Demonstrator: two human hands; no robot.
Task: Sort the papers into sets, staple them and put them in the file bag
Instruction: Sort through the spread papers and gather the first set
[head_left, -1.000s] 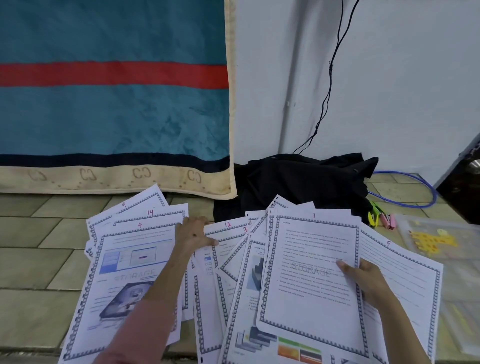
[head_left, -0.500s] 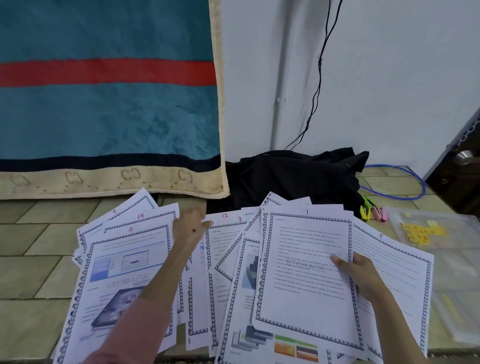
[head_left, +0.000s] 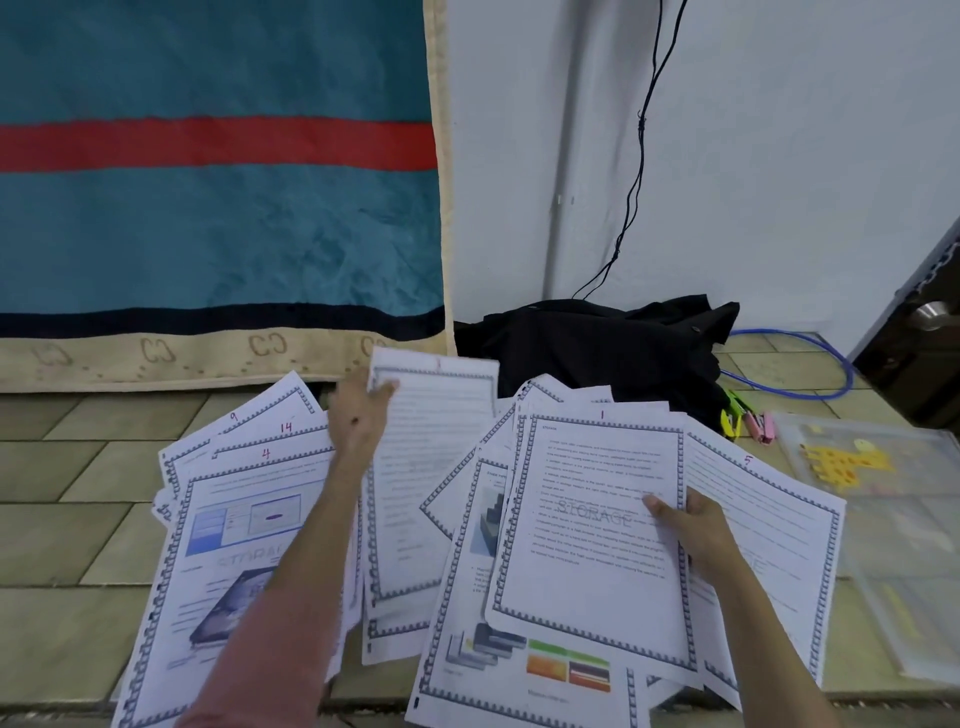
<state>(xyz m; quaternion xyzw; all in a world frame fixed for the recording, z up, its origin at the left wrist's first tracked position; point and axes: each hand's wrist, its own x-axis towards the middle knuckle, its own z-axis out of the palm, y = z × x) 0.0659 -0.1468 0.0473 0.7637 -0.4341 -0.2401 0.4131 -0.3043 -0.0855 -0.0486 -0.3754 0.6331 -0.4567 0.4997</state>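
Printed sheets with blue patterned borders lie fanned over the tiled floor. My left hand grips the top left corner of one text sheet and lifts it above the spread. Beside it on the left lie sheets numbered 4, 14 and 9. My right hand pinches the right edge of the sheet numbered 1, thumb on top, with sheet 5 beneath it. A clear file bag with a yellow print lies at the right. A pink stapler sits by its far corner.
A teal blanket with a red stripe hangs at the left against the wall. A black cloth heap lies behind the papers, with a cable rising from it. A blue cable loop and a dark door are at the right.
My left hand has taken hold of one sheet from the middle of the spread and raised it up and away from me. My right hand still holds sheet 1.
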